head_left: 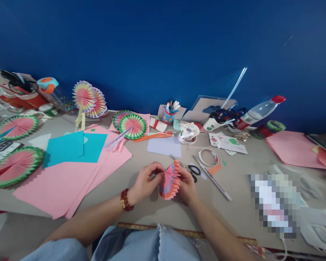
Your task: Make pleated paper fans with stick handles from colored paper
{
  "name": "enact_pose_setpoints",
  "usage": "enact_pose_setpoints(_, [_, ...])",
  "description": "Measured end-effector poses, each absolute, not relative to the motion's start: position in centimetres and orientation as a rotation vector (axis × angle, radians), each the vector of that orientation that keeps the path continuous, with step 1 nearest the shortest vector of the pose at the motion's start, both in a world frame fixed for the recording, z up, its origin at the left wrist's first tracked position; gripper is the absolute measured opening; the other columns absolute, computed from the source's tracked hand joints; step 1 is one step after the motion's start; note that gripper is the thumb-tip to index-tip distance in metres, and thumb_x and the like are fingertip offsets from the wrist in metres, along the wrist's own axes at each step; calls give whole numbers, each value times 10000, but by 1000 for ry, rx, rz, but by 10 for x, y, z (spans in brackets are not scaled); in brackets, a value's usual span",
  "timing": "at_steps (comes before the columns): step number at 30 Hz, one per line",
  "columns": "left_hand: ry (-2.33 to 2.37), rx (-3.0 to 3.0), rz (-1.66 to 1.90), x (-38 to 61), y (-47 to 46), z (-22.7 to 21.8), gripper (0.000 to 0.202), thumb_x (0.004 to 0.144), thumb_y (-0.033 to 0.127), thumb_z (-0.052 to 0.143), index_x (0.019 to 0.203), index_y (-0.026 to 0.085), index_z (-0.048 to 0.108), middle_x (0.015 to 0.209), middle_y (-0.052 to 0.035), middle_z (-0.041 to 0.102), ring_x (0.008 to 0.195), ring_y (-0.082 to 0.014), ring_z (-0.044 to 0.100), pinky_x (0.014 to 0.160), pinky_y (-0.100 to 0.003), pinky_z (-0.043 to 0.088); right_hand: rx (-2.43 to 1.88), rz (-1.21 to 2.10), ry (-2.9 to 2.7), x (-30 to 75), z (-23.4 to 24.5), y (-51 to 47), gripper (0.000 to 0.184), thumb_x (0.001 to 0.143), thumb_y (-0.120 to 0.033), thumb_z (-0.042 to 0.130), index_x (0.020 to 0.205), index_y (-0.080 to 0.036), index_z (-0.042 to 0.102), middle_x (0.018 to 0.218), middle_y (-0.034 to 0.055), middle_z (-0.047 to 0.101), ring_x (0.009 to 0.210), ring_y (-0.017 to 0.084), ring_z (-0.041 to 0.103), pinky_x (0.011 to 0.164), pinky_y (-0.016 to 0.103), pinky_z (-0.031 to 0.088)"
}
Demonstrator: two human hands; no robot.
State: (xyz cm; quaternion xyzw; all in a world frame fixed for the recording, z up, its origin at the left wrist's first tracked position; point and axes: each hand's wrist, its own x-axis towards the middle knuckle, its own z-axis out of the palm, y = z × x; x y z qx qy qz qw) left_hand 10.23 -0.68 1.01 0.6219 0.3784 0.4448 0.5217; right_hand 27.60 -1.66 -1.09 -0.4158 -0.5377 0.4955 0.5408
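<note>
Between my hands, above the table's near middle, is a pleated paper fan [170, 181] in pink, lilac and orange, spread into a partial round with a zigzag outer edge. My left hand [150, 179] pinches it at the upper left, thumb against fingers. On its other side, my right hand [187, 183] grips the fan from behind, its fingers partly hidden by the paper. Black-handled scissors [195, 169] lie just beyond my right hand. To their right rests a slim silver cutter knife [213, 179], beside a roll of tape [208, 157].
Pink sheets [57, 185] and teal paper [67, 148] cover the left side, near finished paper fans [133, 126]. A pen cup [168, 115], ribbon rolls [189, 133] and a tilted plastic bottle [256, 112] stand toward the blue wall [163, 47]. A blurred-out item [274, 204] lies right.
</note>
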Motion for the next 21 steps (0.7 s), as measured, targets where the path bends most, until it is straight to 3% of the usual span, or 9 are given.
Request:
enact_pose_setpoints(8, [914,1432,1107,104,-8,8,115,828,97,528,837,166,619,786,0,589,726,-122,549,678,-221,440,-903,1084,-1417,278,-4,-15,177,862,-373,682,780,-217,698,810,38,641,766,196,586,712,320,485])
enact_pose_setpoints(16, [905,1402,1109,104,-7,9,103,846,120,541,846,167,633,795,-5,606,749,-127,565,694,-224,446,-938,1204,-1273,278,-12,-16,141,815,-363,739,837,-231,697,830,24,638,792,188,592,747,312,506])
enact_pose_setpoints(21, [917,1452,1096,102,-7,10,96,847,128,546,866,168,632,819,-11,619,765,-133,568,714,-233,456,-960,1364,-1067,276,-22,-18,216,748,-308,800,924,-248,689,884,15,651,767,171,597,719,296,523])
